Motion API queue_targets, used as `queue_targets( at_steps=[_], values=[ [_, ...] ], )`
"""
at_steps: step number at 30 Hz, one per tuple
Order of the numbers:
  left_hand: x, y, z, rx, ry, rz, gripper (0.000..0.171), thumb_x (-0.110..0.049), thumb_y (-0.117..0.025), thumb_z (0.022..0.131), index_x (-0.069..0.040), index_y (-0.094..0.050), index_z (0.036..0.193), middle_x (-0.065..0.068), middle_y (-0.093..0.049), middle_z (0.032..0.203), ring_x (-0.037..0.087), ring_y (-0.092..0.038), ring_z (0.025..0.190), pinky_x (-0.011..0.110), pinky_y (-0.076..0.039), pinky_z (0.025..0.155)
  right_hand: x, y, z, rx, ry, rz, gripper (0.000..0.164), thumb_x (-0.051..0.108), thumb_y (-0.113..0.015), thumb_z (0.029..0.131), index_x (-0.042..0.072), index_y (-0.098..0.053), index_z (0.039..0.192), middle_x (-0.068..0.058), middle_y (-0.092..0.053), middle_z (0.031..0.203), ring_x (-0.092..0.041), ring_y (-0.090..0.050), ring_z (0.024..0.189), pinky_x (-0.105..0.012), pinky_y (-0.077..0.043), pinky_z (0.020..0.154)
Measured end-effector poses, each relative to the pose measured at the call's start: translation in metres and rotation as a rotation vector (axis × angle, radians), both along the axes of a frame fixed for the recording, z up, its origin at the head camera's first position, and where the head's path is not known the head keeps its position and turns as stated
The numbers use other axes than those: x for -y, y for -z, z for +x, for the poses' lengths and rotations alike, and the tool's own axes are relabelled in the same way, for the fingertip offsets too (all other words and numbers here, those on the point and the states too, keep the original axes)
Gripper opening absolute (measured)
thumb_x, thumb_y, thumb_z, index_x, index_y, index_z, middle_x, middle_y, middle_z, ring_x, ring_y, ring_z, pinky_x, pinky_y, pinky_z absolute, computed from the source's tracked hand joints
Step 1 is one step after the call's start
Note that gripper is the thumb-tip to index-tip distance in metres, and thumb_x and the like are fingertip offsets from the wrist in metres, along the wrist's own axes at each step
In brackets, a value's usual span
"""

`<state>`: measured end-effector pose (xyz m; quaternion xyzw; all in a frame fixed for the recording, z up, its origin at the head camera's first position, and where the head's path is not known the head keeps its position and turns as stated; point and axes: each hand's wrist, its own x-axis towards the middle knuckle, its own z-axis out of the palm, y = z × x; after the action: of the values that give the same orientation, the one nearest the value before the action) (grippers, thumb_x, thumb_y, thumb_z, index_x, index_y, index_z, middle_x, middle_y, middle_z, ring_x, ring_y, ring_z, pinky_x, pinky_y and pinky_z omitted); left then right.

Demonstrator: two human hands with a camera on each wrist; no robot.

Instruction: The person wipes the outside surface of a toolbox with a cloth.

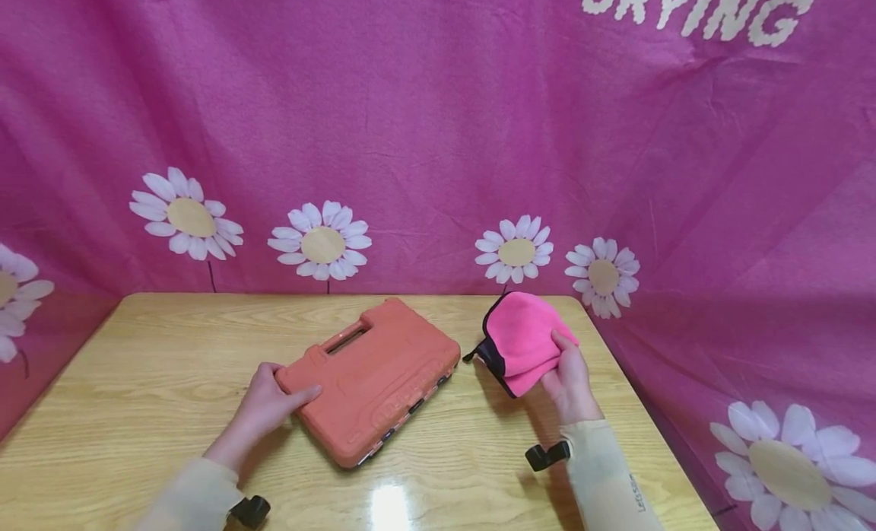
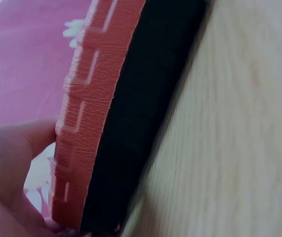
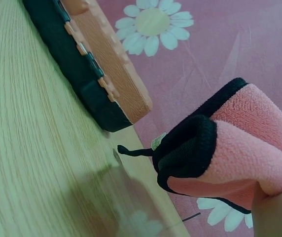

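An orange plastic carrying case (image 1: 383, 379) with a black lower half and a built-in handle lies at a slant near the middle of the table. My left hand (image 1: 274, 398) grips its near left corner, thumb on top. In the left wrist view the thumb presses the case's ribbed orange side (image 2: 87, 113). My right hand (image 1: 571, 375) pinches a folded pink cloth (image 1: 523, 333) with black edging, held over the table to the right of the case. A thin black loop (image 3: 133, 151) sticks out from the cloth's dark corner toward the case.
The wooden table (image 1: 171, 379) ends at a pink curtain (image 1: 424, 135) printed with white daisies, which hangs behind and along the right side. Small black cameras (image 1: 249, 510) sit on both wrists. Hinges (image 3: 94, 65) run along the case's side.
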<state>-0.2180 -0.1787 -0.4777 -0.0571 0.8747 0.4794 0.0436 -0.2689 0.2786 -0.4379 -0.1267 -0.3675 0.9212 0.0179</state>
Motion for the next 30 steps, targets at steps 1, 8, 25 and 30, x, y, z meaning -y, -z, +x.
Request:
queue_targets(
  at_steps=[1, 8, 25, 30],
  values=[
    [-0.001, -0.001, 0.002, 0.003, -0.007, -0.012, 0.085, -0.040, -0.076, 0.091, 0.016, -0.032, 0.137, 0.034, -0.046, 0.132, 0.044, -0.052, 0.122, 0.057, -0.045, 0.105, 0.000, 0.000, 0.000, 0.002, 0.000, 0.001, 0.019, 0.016, -0.033, 0.113, 0.013, -0.046, 0.126, 0.008, -0.070, 0.106, -0.002, -0.065, 0.104, -0.017, -0.054, 0.094],
    [-0.010, -0.005, 0.012, -0.009, 0.002, -0.133, 0.087, -0.050, -0.075, 0.089, 0.013, -0.037, 0.136, 0.036, -0.044, 0.132, 0.045, -0.052, 0.118, 0.059, -0.047, 0.101, 0.000, 0.000, -0.001, 0.012, 0.006, -0.021, 0.017, 0.015, -0.034, 0.112, 0.013, -0.046, 0.125, 0.007, -0.070, 0.104, -0.003, -0.065, 0.102, -0.018, -0.055, 0.092],
    [-0.028, -0.005, 0.023, 0.002, 0.099, -0.310, 0.103, -0.067, -0.070, 0.085, 0.017, -0.042, 0.137, 0.036, -0.055, 0.125, 0.047, -0.060, 0.114, 0.061, -0.051, 0.097, 0.000, 0.001, -0.001, 0.056, 0.013, 0.000, 0.022, 0.018, -0.036, 0.112, 0.015, -0.046, 0.131, 0.009, -0.069, 0.110, -0.002, -0.062, 0.110, -0.017, -0.053, 0.096],
    [-0.036, -0.005, 0.025, -0.005, 0.111, -0.292, 0.107, -0.067, -0.070, 0.086, 0.019, -0.039, 0.141, 0.039, -0.054, 0.130, 0.051, -0.058, 0.120, 0.062, -0.050, 0.100, -0.001, 0.001, -0.002, 0.063, 0.015, -0.005, 0.022, 0.018, -0.036, 0.112, 0.015, -0.046, 0.131, 0.008, -0.069, 0.109, -0.002, -0.063, 0.109, -0.017, -0.054, 0.095]
  ],
)
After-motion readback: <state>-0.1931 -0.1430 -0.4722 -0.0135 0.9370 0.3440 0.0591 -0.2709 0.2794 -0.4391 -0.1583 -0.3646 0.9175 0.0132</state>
